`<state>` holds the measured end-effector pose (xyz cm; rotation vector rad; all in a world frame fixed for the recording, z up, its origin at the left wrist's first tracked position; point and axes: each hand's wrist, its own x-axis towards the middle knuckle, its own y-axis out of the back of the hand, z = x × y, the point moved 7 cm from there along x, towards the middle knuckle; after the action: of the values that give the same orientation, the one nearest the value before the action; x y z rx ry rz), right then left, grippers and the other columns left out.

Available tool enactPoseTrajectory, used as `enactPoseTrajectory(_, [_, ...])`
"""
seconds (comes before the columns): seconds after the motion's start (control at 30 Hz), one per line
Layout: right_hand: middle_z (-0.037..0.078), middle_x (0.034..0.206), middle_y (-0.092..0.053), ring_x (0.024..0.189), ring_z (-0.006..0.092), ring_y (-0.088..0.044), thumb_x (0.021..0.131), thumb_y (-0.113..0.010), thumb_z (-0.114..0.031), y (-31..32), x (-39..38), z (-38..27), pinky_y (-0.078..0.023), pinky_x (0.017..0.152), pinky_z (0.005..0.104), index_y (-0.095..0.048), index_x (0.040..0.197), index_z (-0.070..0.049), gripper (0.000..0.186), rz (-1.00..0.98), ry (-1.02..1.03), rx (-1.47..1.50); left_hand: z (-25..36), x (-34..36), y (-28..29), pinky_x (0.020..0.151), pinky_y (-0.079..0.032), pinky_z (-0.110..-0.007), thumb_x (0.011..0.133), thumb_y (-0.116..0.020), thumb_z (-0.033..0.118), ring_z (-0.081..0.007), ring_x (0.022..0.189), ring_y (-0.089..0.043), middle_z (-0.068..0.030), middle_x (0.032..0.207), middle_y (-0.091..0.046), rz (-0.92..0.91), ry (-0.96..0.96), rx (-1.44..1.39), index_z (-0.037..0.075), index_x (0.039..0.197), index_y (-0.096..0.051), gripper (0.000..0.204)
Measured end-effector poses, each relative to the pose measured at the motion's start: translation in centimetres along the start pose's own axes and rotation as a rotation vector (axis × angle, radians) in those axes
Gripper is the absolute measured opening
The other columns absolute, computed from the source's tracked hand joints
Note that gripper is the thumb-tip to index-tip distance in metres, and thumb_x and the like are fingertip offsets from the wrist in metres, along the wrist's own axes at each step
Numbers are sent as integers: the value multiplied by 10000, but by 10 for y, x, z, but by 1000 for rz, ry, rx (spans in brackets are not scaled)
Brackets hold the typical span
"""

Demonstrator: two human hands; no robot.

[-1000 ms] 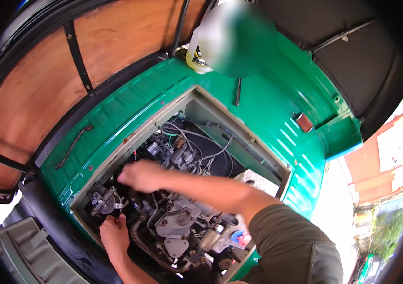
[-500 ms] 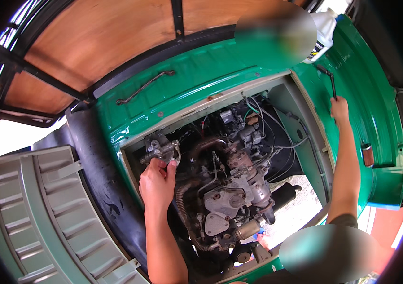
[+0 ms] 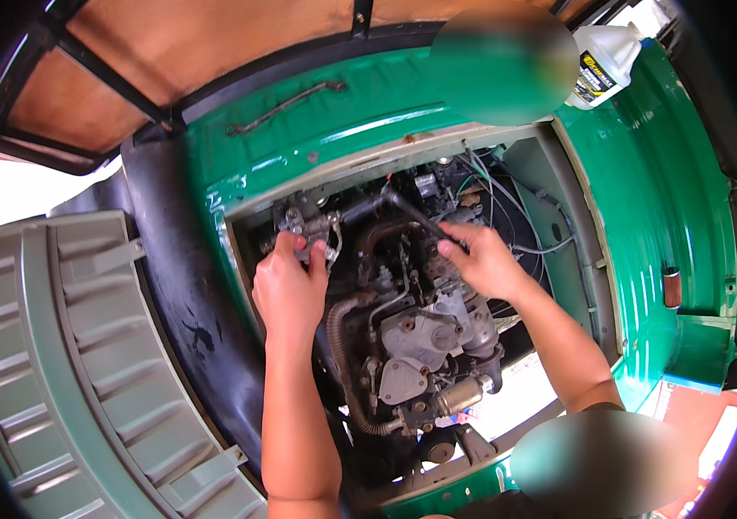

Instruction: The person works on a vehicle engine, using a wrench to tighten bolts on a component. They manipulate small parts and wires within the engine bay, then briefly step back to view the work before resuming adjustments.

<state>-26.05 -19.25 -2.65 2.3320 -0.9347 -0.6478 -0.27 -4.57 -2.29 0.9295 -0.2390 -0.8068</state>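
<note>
My left hand (image 3: 291,285) has its fingers closed on a grimy metal component (image 3: 304,216) at the upper left of the engine bay. My right hand (image 3: 481,264) grips the handle of a black socket tool (image 3: 412,212), whose extension reaches left to beside that component; whether it is seated on a bolt I cannot tell. Below and between my hands lies the engine (image 3: 420,342), with metal covers, pipes, a corrugated hose and cables (image 3: 541,250).
The green body panel (image 3: 663,199) frames the bay. A wrench (image 3: 278,109) lies on its far part; a white jug (image 3: 611,56) and a brown cylinder (image 3: 671,285) are on the right. A grey slatted panel (image 3: 66,346) and black padded surface (image 3: 178,285) are at left.
My right hand picked up the black tool from the right body panel and brought it left and down into the bay, beside the component my left hand holds.
</note>
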Motion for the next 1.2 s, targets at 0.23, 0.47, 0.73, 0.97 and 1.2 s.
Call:
enactPoseTrajectory(0.23, [195, 1029, -755, 898, 137, -623, 1007, -660, -157, -10, 5, 6, -518, 841, 323, -655, 1281, 68, 355, -14, -102, -84, -6, 0, 6, 751, -562, -520, 916, -738, 273, -454, 845, -715, -237, 855, -730, 6, -3, -11, 36, 1023, -679, 266])
enactPoseTrajectory(0.47, [214, 729, -619, 666, 284, -569, 993, -637, -211, -16, 16, -24, -483, 705, 415, -699, 1086, 25, 261, -134, -60, -147, -5, 1, 5, 763, -557, -500, 917, -735, 260, -419, 873, -716, -195, 897, -735, -14, 3, -78, 41, 1040, -690, 255])
enactPoseTrajectory(0.73, [44, 659, -556, 482, 148, -534, 1027, -604, -212, -5, 34, -40, -463, 404, 334, -685, 1001, 42, 268, -442, -352, -145, 4, 2, 4, 735, -539, -477, 905, -746, 212, -378, 810, -700, -159, 888, -711, 4, -59, -165, 30, 1050, -691, 239])
enactPoseTrajectory(0.97, [93, 600, -581, 440, 201, -585, 1041, -583, -199, -11, 32, -60, -492, 418, 364, -644, 948, 72, 292, -459, -357, -111, 2, 0, 1, 790, -544, -469, 901, -735, 148, -377, 885, -694, -172, 1001, -695, 13, -130, -176, 17, 1056, -686, 209])
enactPoseTrajectory(1.2, [289, 868, -711, 841, 456, -715, 980, -653, -260, -31, 26, -22, -571, 759, 506, -683, 965, 82, 344, -240, -171, -117, 11, 1, -4, 854, -505, -500, 872, -765, 170, -377, 1025, -647, -139, 1077, -687, 55, -284, 4, 51, 1096, -684, 266])
